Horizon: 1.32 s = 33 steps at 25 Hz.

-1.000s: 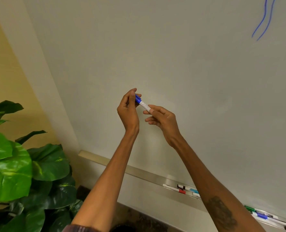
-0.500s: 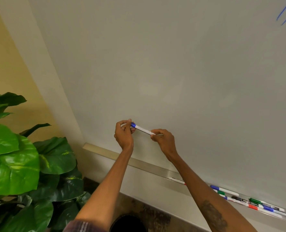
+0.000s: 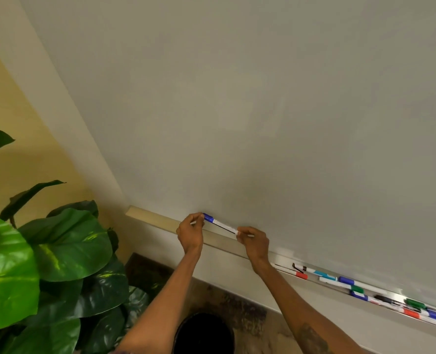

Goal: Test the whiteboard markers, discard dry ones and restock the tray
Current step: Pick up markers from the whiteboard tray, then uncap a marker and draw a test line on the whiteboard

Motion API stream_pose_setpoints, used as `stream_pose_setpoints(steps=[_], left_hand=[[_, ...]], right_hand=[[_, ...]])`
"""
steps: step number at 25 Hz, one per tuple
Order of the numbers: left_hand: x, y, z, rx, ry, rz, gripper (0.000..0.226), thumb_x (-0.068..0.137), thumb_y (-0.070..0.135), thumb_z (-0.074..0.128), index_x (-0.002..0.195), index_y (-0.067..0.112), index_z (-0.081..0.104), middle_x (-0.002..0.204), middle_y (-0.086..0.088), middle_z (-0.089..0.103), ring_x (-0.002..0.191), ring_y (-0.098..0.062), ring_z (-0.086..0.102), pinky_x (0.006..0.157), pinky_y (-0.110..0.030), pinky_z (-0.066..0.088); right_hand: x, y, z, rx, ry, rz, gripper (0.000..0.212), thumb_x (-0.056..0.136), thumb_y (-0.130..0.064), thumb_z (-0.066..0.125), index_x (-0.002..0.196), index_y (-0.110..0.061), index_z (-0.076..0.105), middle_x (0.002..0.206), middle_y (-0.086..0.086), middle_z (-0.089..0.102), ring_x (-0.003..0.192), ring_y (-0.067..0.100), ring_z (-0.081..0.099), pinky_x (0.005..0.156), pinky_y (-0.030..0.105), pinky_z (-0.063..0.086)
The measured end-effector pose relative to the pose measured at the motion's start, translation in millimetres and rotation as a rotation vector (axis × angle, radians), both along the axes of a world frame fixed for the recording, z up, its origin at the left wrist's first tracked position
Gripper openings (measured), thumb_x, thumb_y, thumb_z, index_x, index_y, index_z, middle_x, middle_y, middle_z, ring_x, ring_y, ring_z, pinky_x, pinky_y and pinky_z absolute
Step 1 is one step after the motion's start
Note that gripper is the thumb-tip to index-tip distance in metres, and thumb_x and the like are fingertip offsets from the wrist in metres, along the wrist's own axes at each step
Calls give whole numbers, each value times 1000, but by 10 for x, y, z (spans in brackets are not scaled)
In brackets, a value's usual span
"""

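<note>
You have two hands in view, left hand [image 3: 190, 232] and right hand [image 3: 254, 242], one blue-capped marker [image 3: 220, 224], one whiteboard [image 3: 262, 111], one tray [image 3: 160, 222], about ten loose markers [image 3: 346, 280] in it, too overlapped to count exactly, one leafy plant [image 3: 45, 264], one black bin [image 3: 204, 333]

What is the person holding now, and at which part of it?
A blue-capped marker, held at both ends: the left hand pinches the blue cap end, the right hand the white tail end.

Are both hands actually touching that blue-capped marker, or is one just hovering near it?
Touching. The head view shows the left hand pinching the blue-capped marker at its blue cap, and the right hand pinching its white end, with no gap at either end.
</note>
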<state>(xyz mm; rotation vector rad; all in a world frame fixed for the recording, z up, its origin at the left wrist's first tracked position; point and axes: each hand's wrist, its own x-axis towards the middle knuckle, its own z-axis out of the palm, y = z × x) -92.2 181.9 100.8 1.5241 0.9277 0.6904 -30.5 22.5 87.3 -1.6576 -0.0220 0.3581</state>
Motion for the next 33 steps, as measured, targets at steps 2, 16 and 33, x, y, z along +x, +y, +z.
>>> stream_pose_setpoints(steps=[2, 16, 33], left_hand=[[6, 59, -218, 34, 83, -14, 12, 93, 14, 66, 96, 24, 72, 98, -1, 73, 92, -21, 70, 94, -39, 57], [179, 268, -1330, -3, 447, -205, 37, 91, -3, 63, 124, 13, 62, 134, -9, 55, 109, -20, 55, 98, -32, 48], [246, 73, -1496, 195, 432, -209, 40, 92, 8, 67, 130, 11, 58, 135, -6, 50, 114, -23, 56, 98, -36, 53]], right_hand=[[-31, 27, -169, 1, 87, -30, 14, 83, -2, 71, 86, -14, 78, 89, 7, 75, 86, 23, 70, 75, 18, 54], [217, 218, -1080, -7, 546, 3, 8, 92, -10, 61, 95, -13, 67, 87, 6, 56, 74, 14, 52, 63, 17, 44], [130, -42, -1244, -132, 166, -25, 27, 94, -10, 57, 117, -20, 67, 123, -1, 65, 115, 18, 59, 107, 44, 46]])
